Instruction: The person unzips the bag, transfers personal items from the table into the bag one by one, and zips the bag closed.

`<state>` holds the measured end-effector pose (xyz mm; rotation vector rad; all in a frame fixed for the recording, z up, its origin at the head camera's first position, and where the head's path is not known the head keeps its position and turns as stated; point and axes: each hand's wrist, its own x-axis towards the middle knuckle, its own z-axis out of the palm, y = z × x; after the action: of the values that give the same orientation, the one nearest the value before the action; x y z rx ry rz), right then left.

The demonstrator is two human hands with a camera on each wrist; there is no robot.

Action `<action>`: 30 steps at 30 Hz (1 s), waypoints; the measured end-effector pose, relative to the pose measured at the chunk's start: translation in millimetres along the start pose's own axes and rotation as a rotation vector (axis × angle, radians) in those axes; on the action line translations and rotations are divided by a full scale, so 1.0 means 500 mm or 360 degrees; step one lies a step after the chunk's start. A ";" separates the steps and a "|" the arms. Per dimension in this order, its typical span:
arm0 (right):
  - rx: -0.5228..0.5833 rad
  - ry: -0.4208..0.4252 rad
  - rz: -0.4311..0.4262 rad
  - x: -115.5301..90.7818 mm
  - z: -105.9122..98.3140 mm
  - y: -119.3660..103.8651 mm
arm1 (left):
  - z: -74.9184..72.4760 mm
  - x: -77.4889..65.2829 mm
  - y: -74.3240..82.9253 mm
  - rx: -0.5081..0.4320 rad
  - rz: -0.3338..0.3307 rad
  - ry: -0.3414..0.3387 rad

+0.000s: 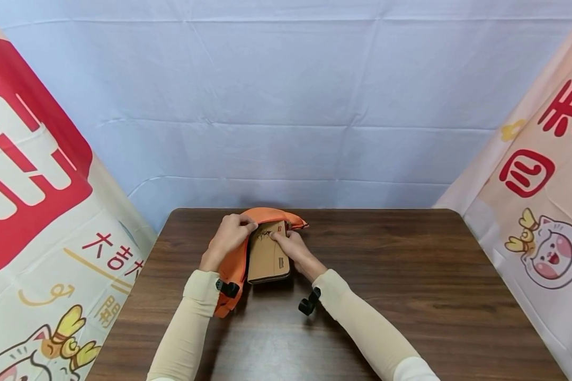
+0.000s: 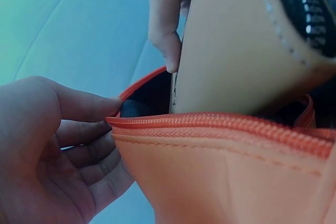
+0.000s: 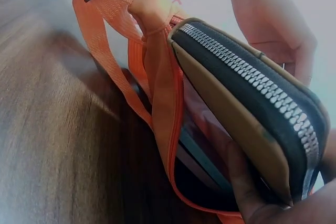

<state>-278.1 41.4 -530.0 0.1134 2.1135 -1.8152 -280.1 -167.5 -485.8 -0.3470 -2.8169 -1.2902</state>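
A tan zip-around wallet [image 1: 267, 259] stands partly inside the mouth of an orange zippered bag [image 1: 233, 264]. My right hand [image 1: 296, 250] grips the wallet, thumb on its printed face; in the right wrist view the fingers [image 3: 239, 174] reach behind it, within the bag's opening. With thumb and fingertips my left hand [image 1: 229, 233] pinches the bag's rim at one end of the zip, and the left wrist view shows the mouth spread there. Metal zip teeth run along the wallet's dark edge. Its lower part is hidden by the bag's front panel [image 2: 210, 171].
An orange strap [image 3: 118, 77] hangs off the bag's end onto the dark wooden table [image 1: 386, 296]. Inside the bag lies a bluish strip [image 3: 207, 163]. Behind the table hangs a pale cloth [image 1: 286, 106]; printed banners [image 1: 553, 222] flank both sides.
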 end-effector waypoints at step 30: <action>0.0120 0.0000 0.0003 0.015 0.017 -0.005 | -0.001 0.002 -0.003 0.0017 -0.0009 -0.0012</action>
<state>-284.1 31.5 -530.9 0.1339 2.0444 -1.8945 -281.4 -168.6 -486.5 -0.3450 -2.8319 -1.2768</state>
